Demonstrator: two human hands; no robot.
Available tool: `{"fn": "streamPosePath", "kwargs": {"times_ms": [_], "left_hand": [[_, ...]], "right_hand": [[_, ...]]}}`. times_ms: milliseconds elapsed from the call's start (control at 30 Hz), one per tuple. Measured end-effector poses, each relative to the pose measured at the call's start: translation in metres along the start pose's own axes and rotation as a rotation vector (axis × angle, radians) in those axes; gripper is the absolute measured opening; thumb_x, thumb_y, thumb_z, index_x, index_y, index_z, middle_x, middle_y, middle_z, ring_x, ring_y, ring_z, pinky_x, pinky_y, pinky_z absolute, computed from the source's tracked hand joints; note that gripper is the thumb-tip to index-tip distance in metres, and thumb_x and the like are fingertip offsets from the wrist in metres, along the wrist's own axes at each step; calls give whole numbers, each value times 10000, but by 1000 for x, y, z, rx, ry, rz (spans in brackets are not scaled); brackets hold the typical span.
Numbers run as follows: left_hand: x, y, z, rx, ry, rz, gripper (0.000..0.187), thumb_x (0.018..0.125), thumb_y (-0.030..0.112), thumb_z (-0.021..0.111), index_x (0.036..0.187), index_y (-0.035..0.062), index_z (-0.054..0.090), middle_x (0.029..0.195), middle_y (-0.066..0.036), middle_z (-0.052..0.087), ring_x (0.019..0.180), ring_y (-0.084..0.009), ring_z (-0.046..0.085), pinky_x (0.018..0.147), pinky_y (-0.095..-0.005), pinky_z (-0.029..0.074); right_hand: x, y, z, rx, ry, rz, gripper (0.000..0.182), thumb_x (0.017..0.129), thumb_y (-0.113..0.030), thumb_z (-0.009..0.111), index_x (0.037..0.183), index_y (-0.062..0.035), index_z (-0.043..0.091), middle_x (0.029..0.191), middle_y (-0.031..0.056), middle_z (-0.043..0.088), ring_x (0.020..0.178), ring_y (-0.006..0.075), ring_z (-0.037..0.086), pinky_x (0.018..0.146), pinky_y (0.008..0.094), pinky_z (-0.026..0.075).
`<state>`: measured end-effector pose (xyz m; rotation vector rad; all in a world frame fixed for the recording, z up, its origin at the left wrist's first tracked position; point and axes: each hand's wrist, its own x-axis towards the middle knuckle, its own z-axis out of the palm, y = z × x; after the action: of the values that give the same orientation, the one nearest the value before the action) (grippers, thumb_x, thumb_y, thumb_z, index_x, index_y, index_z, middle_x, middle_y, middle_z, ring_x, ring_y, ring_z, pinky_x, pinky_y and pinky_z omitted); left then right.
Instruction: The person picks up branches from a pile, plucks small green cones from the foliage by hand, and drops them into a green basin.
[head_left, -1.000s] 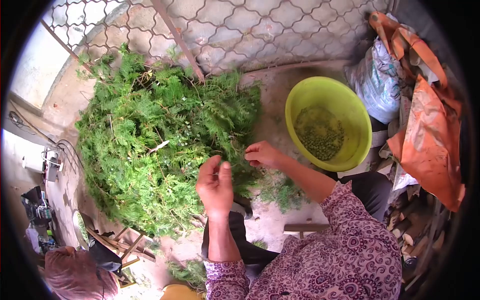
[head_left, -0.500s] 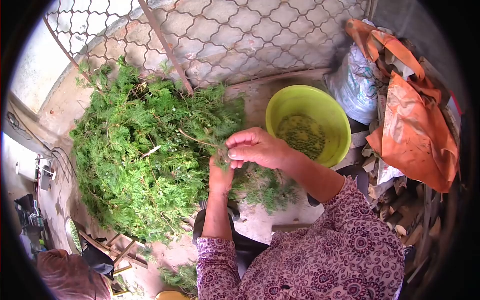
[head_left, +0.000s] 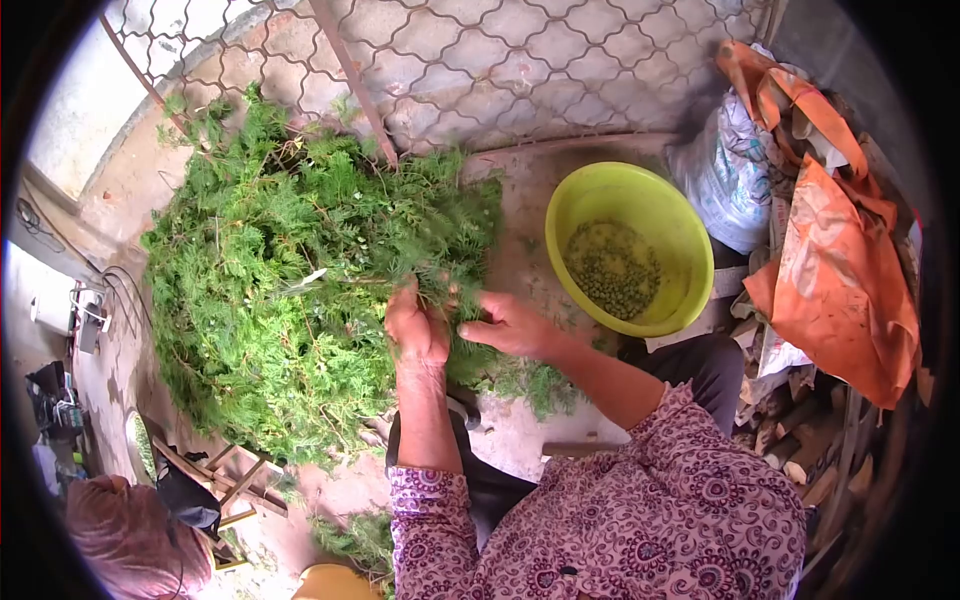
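Note:
My left hand [head_left: 418, 332] is closed round a green evergreen sprig [head_left: 432, 290], held above the right edge of a large heap of cut evergreen branches [head_left: 270, 300]. My right hand [head_left: 515, 325] is beside it on the right, thumb towards the left hand and fingers closed at the sprig's foliage. Leaves partly cover its fingertips. To the right stands a yellow-green basin [head_left: 690, 265]. Small round green berries [head_left: 612, 270] lie across its bottom.
A metal lattice [head_left: 500, 75] runs along the back. White sacks [head_left: 725, 175] and an orange bag [head_left: 835, 280] stand at right, above chopped wood [head_left: 800, 430]. Another person's brown-clad shoulder [head_left: 130, 540] shows at lower left, near a wooden frame [head_left: 235, 480] and a yellow container [head_left: 335, 583].
My left hand has moved up and left with the sprig. My right hand has lowered and shifted right, widening the space between them. The view has shifted slightly.

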<state>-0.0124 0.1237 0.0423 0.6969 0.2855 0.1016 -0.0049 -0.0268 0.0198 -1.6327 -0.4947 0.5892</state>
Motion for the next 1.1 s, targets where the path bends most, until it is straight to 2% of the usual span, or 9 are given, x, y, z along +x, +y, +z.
{"fn": "streamPosePath", "kwargs": {"times_ms": [200,300,367,400,500,567,767,833,1100], "left_hand": [[-6,-7,-4,376,256,162,277,858,160,487,1084,0,490,983,-83,564,850,-174,550,680,-302,452],[-9,-7,-5,537,297,254,433,830,197,563,1192,-10,446,1061,-87,543,925,-140,514,686,-288,436],[-9,-7,-1,543,298,299,430,831,197,564,1191,-10,451,1059,-80,545,919,-139,515,693,-283,434],[-10,-6,2,545,299,350,427,832,196,565,1190,-11,456,1058,-73,547,913,-137,516,700,-278,432],[-12,-5,9,584,258,389,415,858,151,538,1210,-39,426,1136,-104,503,987,-130,476,815,-240,378],[-12,-8,14,614,230,460,400,857,148,544,1193,-41,437,1061,-65,520,915,-98,472,788,-217,377],[-17,-4,11,627,225,358,332,854,207,544,1119,7,522,1066,-59,557,903,-113,516,689,-235,422],[-17,-3,9,624,204,358,322,856,205,542,1112,10,526,1063,-57,558,905,-117,518,686,-237,425],[-19,0,10,594,243,295,271,857,186,524,1076,28,548,1057,-65,568,952,-146,515,695,-258,437]], "right_hand": [[36,59,5,817,446,155,192,857,-162,510,972,-45,609,636,14,550,557,50,499,502,216,392],[57,87,3,674,644,248,195,850,-162,491,939,-34,610,714,109,610,587,139,565,535,278,425],[81,96,27,-25,740,211,206,844,-122,484,1000,-38,589,761,53,623,602,116,546,538,291,447],[77,61,46,-4,770,123,208,781,-154,519,894,11,576,775,224,590,696,349,570,619,397,439],[73,54,119,202,480,-363,199,784,-181,510,839,5,555,771,192,584,785,269,578,624,397,432],[72,37,152,-234,-404,-279,248,805,-160,517,1022,-40,527,722,120,581,676,168,548,634,314,449],[61,138,160,401,27,-290,313,713,-312,559,795,-10,553,750,175,586,785,282,587,660,429,443],[48,155,96,-510,-188,49,358,655,-334,569,812,-13,587,789,200,600,793,346,585,700,440,457],[-79,281,-19,-940,-429,646,366,691,-280,570,943,-17,606,923,210,590,879,354,560,771,432,444]]}}
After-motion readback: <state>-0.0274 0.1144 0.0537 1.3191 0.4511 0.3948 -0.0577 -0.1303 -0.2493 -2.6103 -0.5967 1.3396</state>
